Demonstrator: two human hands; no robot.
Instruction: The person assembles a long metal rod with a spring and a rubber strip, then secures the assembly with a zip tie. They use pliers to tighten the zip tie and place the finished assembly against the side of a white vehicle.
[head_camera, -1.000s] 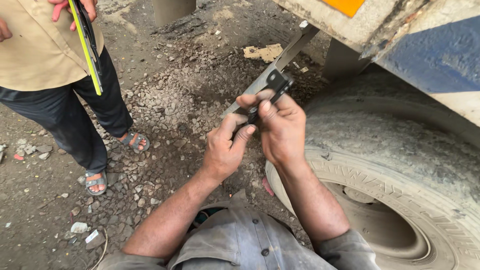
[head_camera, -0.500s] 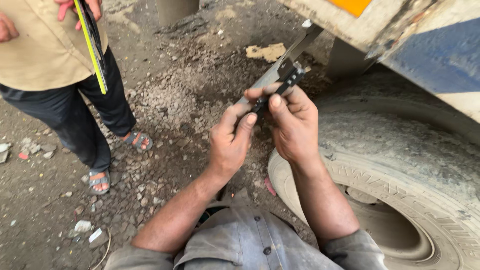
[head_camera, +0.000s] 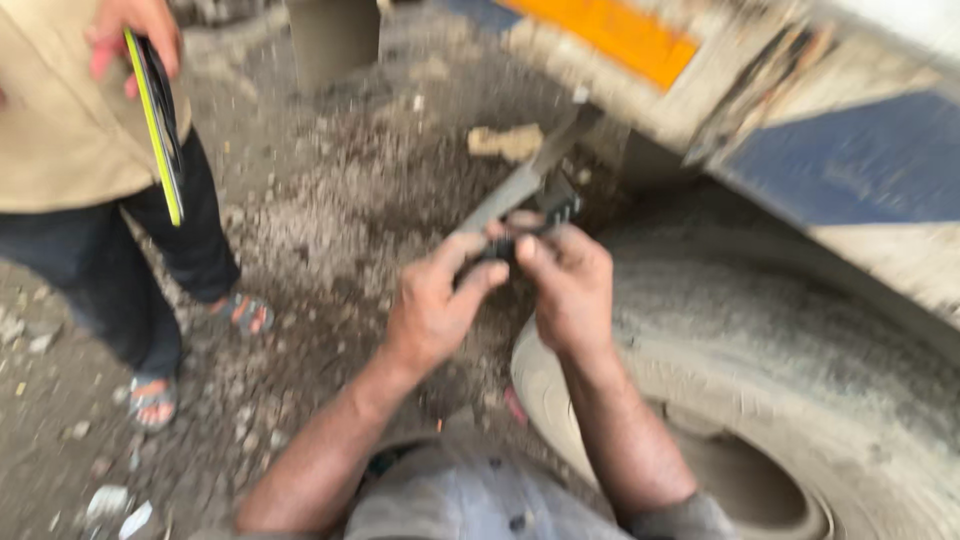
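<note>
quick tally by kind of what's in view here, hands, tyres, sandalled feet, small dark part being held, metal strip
hands of the person working: 2, left hand and right hand, both on the small dark part
small dark part: 1
metal strip: 1
tyres: 1
sandalled feet of the bystander: 2, and
flat dark object with yellow-green edge: 1
total: 8
</note>
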